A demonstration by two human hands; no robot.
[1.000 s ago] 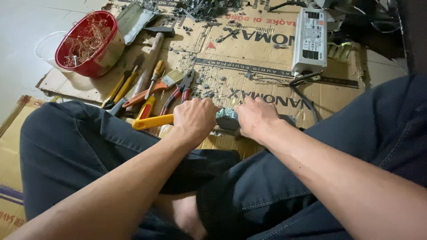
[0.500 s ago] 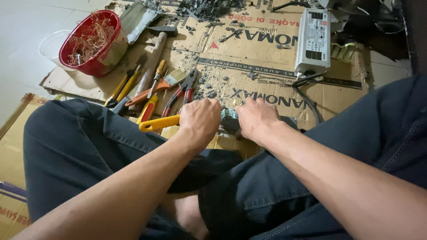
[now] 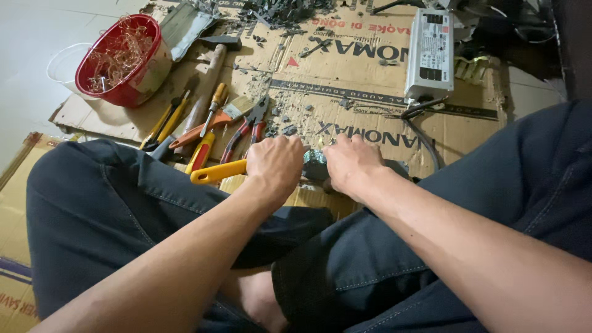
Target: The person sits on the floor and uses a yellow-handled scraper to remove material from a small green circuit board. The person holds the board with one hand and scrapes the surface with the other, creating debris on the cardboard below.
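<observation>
A: Head view: left hand (image 3: 279, 165) is fisted round a yellow tool handle (image 3: 217, 172), handle sticking out left. Right hand (image 3: 351, 161) is clamped down on a small grey part (image 3: 316, 165) between the two fists, on the cardboard (image 3: 345, 92) over the floor.

B: How will the part handle?

A: Looks small, hard, rigid, probably metal or potted plastic. Light, likely with sharp edges, judging by the grey chips around. Pin it by the body, keep fingers off the tool end, which is hidden.

B: Arm pose?

A: Both forearms reach forward over the crossed legs, wrists low, knuckles up. Pliers (image 3: 245, 131) and hammer (image 3: 206, 74) lie just beyond.
</observation>
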